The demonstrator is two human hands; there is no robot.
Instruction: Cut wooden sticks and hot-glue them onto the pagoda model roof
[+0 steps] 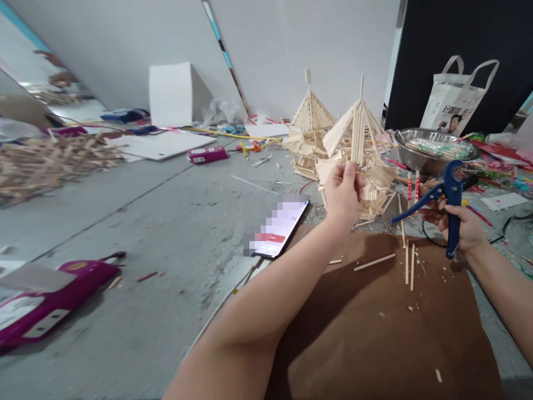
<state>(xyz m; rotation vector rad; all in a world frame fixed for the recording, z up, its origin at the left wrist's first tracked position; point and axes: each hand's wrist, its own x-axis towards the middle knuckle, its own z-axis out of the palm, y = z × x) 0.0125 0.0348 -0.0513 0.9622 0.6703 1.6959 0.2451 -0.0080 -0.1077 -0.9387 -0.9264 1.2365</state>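
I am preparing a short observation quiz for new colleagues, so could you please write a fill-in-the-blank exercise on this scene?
1. The right hand holds a cutter that is mainly ____ in colour.
2. The phone lies with its lit side facing ____.
3. The sheet beneath the loose sticks is ____ in colour.
4. The number of stick towers with pointed roofs standing near each other is ____.

Missing words: blue; up; brown; two.

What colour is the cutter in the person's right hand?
The cutter is mostly blue, best seen in the head view.
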